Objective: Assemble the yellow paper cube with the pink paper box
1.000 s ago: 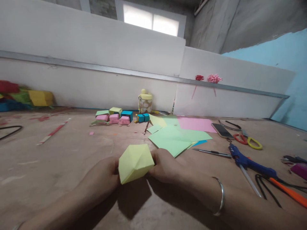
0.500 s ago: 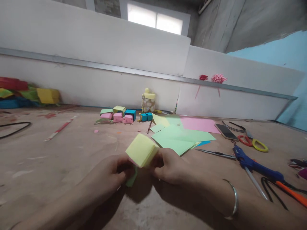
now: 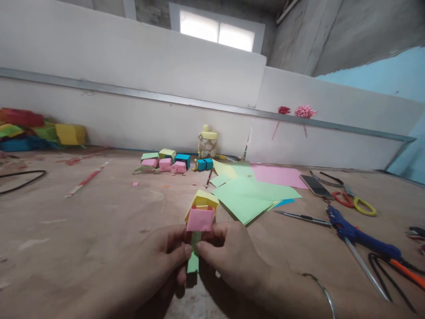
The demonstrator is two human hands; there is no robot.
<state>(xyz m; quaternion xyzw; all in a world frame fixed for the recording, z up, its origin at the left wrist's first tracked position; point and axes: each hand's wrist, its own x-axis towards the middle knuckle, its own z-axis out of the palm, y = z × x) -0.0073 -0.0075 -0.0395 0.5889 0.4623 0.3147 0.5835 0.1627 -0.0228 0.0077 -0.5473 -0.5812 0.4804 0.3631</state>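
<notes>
Both my hands hold a small folded paper box (image 3: 201, 212) just above the brown table (image 3: 99, 221). The box has a yellow shell and a pink drawer face turned towards me, with a green paper strip (image 3: 193, 257) hanging under it. My left hand (image 3: 166, 257) pinches the strip and the box's left underside. From the right, my right hand (image 3: 229, 254) pinches the same spot; a metal bangle circles its wrist.
Loose green, yellow and pink paper sheets (image 3: 252, 190) lie beyond the box. To the right are a phone (image 3: 315, 186), scissors (image 3: 355, 201), a pen (image 3: 302, 216) and a blue glue gun (image 3: 358, 235). Small paper boxes (image 3: 166, 161) and a yellow-lidded jar (image 3: 207, 139) stand by the wall.
The box has been turned: earlier its plain yellow side faced me, now the pink drawer face and green strip show. My hands have come closer together under it.
</notes>
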